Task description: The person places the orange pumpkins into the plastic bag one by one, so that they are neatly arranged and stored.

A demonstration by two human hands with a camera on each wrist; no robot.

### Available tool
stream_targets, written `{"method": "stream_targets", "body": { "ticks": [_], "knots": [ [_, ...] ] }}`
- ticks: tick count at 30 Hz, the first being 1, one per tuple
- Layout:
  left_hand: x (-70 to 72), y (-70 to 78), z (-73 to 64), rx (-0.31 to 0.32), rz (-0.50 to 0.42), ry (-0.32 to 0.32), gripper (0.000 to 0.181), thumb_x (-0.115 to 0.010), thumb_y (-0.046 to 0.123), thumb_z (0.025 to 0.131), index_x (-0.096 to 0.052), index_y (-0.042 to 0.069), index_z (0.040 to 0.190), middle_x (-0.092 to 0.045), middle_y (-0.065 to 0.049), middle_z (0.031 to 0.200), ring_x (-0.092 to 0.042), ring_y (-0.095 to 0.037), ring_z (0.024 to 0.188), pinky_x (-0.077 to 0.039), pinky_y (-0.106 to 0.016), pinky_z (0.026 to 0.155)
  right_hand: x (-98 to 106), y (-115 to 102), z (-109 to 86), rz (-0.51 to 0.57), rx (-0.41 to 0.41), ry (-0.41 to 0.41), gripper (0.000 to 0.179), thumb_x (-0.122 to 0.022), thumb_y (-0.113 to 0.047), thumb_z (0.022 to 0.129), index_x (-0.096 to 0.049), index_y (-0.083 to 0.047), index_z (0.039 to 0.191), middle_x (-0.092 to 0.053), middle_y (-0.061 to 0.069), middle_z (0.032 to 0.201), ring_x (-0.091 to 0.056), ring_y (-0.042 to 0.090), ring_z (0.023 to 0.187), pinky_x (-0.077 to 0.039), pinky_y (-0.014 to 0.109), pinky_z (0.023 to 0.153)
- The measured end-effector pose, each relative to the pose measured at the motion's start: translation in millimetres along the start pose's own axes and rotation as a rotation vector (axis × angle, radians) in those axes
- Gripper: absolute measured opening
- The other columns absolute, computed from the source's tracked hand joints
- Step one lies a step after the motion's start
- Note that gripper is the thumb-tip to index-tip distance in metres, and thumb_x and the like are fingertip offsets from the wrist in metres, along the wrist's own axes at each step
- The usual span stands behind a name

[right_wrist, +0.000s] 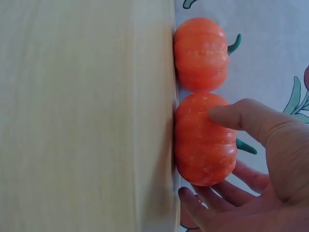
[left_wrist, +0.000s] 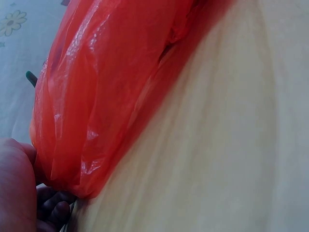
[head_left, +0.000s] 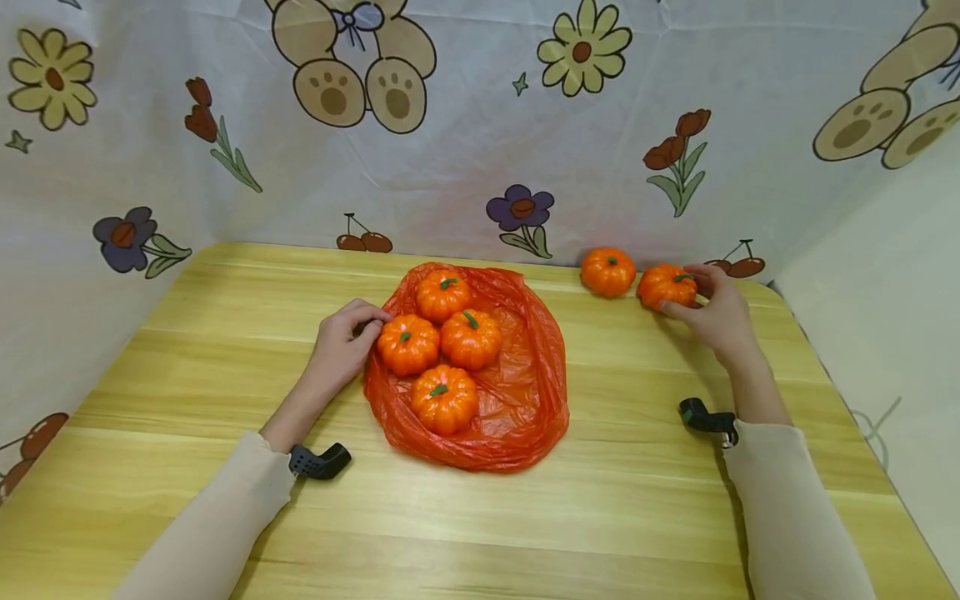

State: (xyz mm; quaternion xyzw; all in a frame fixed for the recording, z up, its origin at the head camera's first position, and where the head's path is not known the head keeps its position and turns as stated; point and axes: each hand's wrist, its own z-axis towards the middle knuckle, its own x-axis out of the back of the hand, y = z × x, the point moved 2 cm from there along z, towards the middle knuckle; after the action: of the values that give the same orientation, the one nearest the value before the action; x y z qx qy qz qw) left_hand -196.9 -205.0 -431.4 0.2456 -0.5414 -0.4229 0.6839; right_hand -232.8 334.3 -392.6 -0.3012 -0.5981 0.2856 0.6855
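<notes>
Several small orange toy pumpkins [head_left: 444, 400] with green stems sit in an open red plastic bag [head_left: 517, 417], mostly in its left half. My left hand [head_left: 341, 342] pinches the bag's left edge beside a pumpkin; in the left wrist view the crinkled bag side [left_wrist: 106, 96] rises from the fingers. At the back right, my right hand [head_left: 716, 312] grips another pumpkin [head_left: 663, 287], its thumb on one side and fingers round the other. A further pumpkin [head_left: 608, 272] stands just left of it, close alongside in the right wrist view.
Everything rests on a light wooden table [head_left: 480, 533]. A white cloth [head_left: 465, 158] printed with bears and flowers hangs along its back edge, behind the two outer pumpkins. A pale wall [head_left: 885, 317] runs along the right side.
</notes>
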Motion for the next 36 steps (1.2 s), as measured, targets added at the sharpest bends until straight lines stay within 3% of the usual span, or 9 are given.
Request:
{"method": "stream_targets", "body": {
  "ticks": [10, 20, 23, 25, 30, 36],
  "knots": [
    [0.5, 1.2, -0.3, 0.007, -0.007, 0.0, 0.022, -0.057, 0.003, 0.104, -0.078, 0.002, 0.108, -0.07, -0.011, 0.106, -0.059, -0.019, 0.093, -0.046, -0.015, 0.079, -3, 1, -1.0, 0.014, 0.006, -0.032, 0.083, -0.08, -0.018, 0.094, -0.033, 0.003, 0.158, -0.036, 0.035, 0.16, -0.043, 0.056, 0.142, -0.038, 0.067, 0.114],
    [0.6, 0.7, 0.0, -0.001, -0.016, 0.002, 0.021, -0.057, 0.003, 0.104, -0.078, 0.002, 0.109, -0.07, -0.011, 0.106, -0.061, -0.019, 0.095, -0.047, -0.015, 0.08, 0, -4, -2.2, -0.03, 0.001, -0.018, 0.082, -0.081, -0.022, 0.093, -0.038, -0.002, 0.159, -0.041, 0.03, 0.16, -0.048, 0.054, 0.14, -0.042, 0.064, 0.112],
    [0.4, 1.1, 0.1, -0.005, -0.016, 0.0, 0.021, -0.057, 0.003, 0.105, -0.078, 0.002, 0.109, -0.07, -0.011, 0.107, -0.061, -0.019, 0.096, -0.047, -0.015, 0.081, 3, -7, -5.2, -0.03, 0.006, -0.004, 0.081, -0.081, -0.024, 0.093, -0.039, -0.004, 0.159, -0.042, 0.028, 0.16, -0.049, 0.052, 0.139, -0.047, 0.056, 0.111],
    [0.5, 1.6, 0.1, -0.009, -0.017, 0.001, 0.021, -0.057, 0.003, 0.105, -0.078, 0.002, 0.108, -0.07, -0.011, 0.107, -0.061, -0.019, 0.096, -0.047, -0.015, 0.081, 6, -11, -8.9, -0.02, 0.011, 0.002, 0.08, -0.081, -0.025, 0.093, -0.039, -0.005, 0.159, -0.042, 0.026, 0.16, -0.05, 0.049, 0.138, -0.051, 0.037, 0.108],
    [0.5, 1.0, -0.1, -0.007, -0.019, -0.001, 0.021, -0.057, 0.004, 0.105, -0.078, 0.002, 0.109, -0.07, -0.011, 0.107, -0.061, -0.019, 0.096, -0.047, -0.015, 0.081, 13, -19, -20.3, -0.006, 0.018, 0.009, 0.08, -0.081, -0.026, 0.094, -0.039, -0.007, 0.159, -0.045, 0.021, 0.158, -0.05, 0.04, 0.136, -0.048, 0.009, 0.095],
    [1.2, 0.8, -0.3, -0.003, -0.016, -0.001, 0.022, -0.057, 0.004, 0.105, -0.078, 0.002, 0.109, -0.07, -0.011, 0.107, -0.061, -0.019, 0.096, -0.046, -0.015, 0.08, 18, -27, -34.1, -0.014, 0.074, 0.007, 0.079, -0.083, -0.021, 0.092, -0.042, -0.007, 0.158, -0.048, 0.023, 0.155, -0.052, 0.039, 0.133, -0.043, 0.0, 0.085]
  ]
}}
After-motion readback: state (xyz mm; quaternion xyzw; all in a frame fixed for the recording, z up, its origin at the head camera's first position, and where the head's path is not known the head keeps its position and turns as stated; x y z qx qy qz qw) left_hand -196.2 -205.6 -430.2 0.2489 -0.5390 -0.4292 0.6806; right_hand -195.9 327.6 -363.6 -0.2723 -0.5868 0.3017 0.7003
